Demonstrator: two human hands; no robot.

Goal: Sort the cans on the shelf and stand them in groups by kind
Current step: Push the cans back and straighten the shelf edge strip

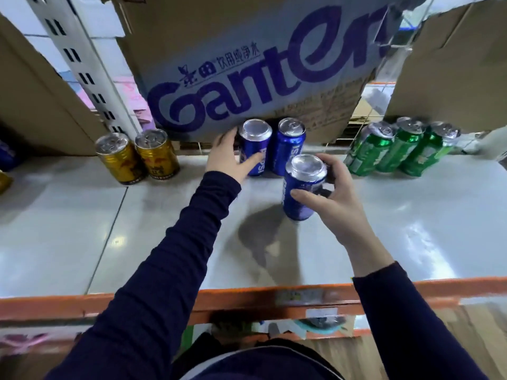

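A grey glossy metal shelf (82, 229), seamed in panels and edged by an orange front beam (247, 297), fills the view. At its back, at twelve o'clock, sits a large brown cardboard box (247, 64) with purple lettering. A white slotted steel upright (82, 69) rises at eleven. Three tall green metal cans (397, 149) stand packed together at two o'clock, and two squat gold metal cans (137, 157) stand side by side at ten. Between these groups, the left hand (225, 157) grips a slim blue silver-topped can (253, 138), fingers curled round it. A second blue can (289, 146) stands just beside, at its three o'clock. The right hand (334, 198) holds a third blue can (300, 187) at the pair's five o'clock, fingers wrapped round its far side and thumb on the front. That can tilts slightly; I cannot tell whether its base touches the shelf.
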